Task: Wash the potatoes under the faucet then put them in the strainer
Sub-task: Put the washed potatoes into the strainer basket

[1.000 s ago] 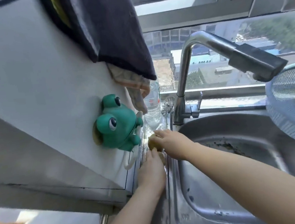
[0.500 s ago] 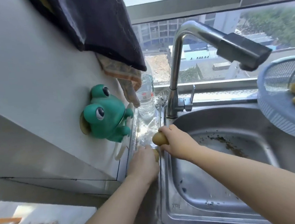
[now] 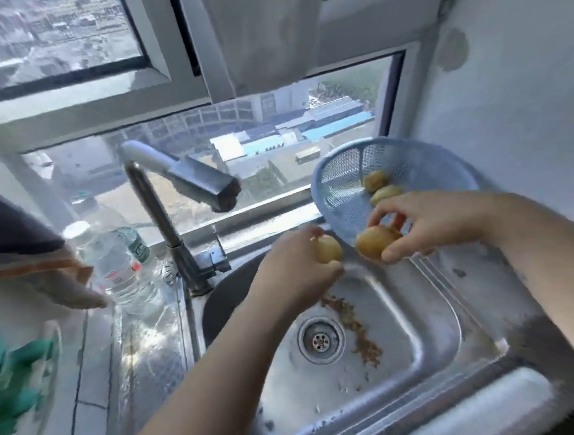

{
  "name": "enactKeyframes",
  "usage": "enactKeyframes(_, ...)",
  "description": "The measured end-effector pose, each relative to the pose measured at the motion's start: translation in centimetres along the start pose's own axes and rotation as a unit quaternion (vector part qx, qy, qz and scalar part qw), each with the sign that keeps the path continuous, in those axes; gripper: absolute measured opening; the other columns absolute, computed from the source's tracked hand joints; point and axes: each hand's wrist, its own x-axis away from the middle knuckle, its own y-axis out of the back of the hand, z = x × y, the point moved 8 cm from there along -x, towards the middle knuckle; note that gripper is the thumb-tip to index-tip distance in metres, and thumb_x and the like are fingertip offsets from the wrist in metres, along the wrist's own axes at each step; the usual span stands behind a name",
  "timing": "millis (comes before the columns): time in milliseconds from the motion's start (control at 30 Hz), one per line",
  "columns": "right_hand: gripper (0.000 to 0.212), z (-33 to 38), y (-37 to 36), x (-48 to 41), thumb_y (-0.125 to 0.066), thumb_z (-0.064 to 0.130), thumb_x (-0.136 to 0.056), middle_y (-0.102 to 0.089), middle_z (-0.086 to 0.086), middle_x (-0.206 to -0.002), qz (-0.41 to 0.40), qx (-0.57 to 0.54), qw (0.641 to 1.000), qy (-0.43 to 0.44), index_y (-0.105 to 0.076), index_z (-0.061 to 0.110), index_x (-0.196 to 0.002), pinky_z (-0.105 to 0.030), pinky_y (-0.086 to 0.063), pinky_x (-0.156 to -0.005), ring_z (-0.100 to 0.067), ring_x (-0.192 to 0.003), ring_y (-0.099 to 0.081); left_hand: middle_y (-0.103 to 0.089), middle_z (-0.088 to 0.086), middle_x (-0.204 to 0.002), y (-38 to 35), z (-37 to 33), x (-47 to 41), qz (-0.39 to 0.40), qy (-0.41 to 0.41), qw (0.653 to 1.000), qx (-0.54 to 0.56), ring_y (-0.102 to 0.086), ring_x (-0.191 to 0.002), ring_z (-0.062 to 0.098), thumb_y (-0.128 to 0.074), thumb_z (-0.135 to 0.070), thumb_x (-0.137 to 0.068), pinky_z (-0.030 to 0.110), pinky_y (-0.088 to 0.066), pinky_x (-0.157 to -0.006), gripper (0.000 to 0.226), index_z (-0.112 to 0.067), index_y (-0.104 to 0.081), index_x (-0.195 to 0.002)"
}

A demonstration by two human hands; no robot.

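Note:
Over the steel sink my left hand grips a small yellow potato. To its right my right hand holds a larger potato at the front rim of the blue mesh strainer, which stands tilted at the sink's back right corner. Two more potatoes lie inside the strainer. The faucet arches over the sink's back left, its spout above and left of my left hand. No water stream is visible.
Brown dirt lies in the basin beside the drain. A clear plastic bottle stands left of the faucet. A green frog-shaped holder hangs at far left. A window runs behind the sink and a white wall closes the right side.
Both hands lifted potatoes from the counter left of the sink and carried them right, over the basin toward the strainer. The camera swung right and down.

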Motion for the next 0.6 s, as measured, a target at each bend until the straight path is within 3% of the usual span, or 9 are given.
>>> enactKeyframes(67,0.044,-3.7,2.6,0.0,-0.079,0.026,-0.073,-0.059,0.003,-0.090,-0.090,-0.068,0.993,-0.020,-0.055,0.027,-0.110,-0.025,-0.050,-0.064,-0.017,-0.074,-0.061,-0.064,0.007,-0.117,-0.2,-2.8,-2.3,-0.033,-0.035,0.999,0.005,-0.062,-0.101,0.022,-0.067,-0.026,-0.077,0.036,-0.052,-0.089,0.054,-0.023,-0.053,-0.130)
enactKeyframes(133,0.047,-6.9,3.9,-1.0,-0.079,0.023,-0.073,-0.057,0.004,-0.090,-0.144,-0.046,0.987,-0.049,-0.054,0.022,-0.113,-0.025,-0.047,-0.069,-0.015,-0.078,-0.056,-0.065,0.006,-0.116,-1.2,-5.0,-5.0,-0.039,-0.059,0.997,-0.006,-0.062,-0.103,0.023,-0.067,-0.026,-0.078,0.033,-0.051,-0.090,0.054,-0.023,-0.053,-0.130)
enactKeyframes(233,0.048,-10.9,3.6,-4.0,-0.079,0.017,-0.072,-0.053,0.005,-0.081,-0.135,-0.037,0.986,-0.090,-0.054,0.013,-0.113,-0.022,-0.044,-0.061,-0.014,-0.074,-0.052,-0.065,0.007,-0.113,-3.9,-6.7,-9.5,-0.014,-0.078,0.996,-0.037,-0.063,-0.103,0.025,-0.067,-0.025,-0.079,0.037,-0.053,-0.088,0.054,-0.018,-0.052,-0.130)
enactKeyframes(333,0.044,-14.2,2.5,-7.4,-0.078,0.019,-0.072,-0.053,0.003,-0.088,-0.083,-0.037,0.989,-0.119,-0.049,0.022,-0.105,-0.026,-0.046,-0.057,-0.013,-0.072,-0.054,-0.063,0.009,-0.112,-6.4,-6.7,-14.1,0.005,-0.071,0.991,-0.110,-0.059,-0.104,0.025,-0.063,-0.024,-0.082,0.036,-0.052,-0.085,0.044,-0.013,-0.052,-0.124)
enactKeyframes(467,0.043,-15.7,1.9,-10.9,-0.071,0.023,-0.076,-0.051,0.000,-0.114,-0.066,0.170,0.980,-0.074,-0.044,0.027,-0.110,-0.033,-0.044,-0.071,-0.020,-0.096,-0.055,-0.064,0.006,-0.101,-9.1,-5.6,-19.3,0.015,-0.053,0.976,-0.212,-0.057,-0.105,0.027,-0.053,-0.030,-0.085,0.038,-0.053,-0.081,0.025,-0.014,-0.057,-0.104)
enactKeyframes(600,0.046,-15.5,1.1,-12.8,-0.062,0.017,-0.086,-0.045,-0.003,-0.117,-0.068,0.329,0.942,-0.008,-0.041,0.024,-0.126,-0.035,-0.037,-0.068,-0.026,-0.102,-0.054,-0.062,0.004,-0.094,-11.1,-5.8,-23.4,0.007,-0.051,0.965,-0.259,-0.060,-0.093,0.025,-0.047,-0.028,-0.090,0.033,-0.045,-0.068,0.017,-0.015,-0.054,-0.098)
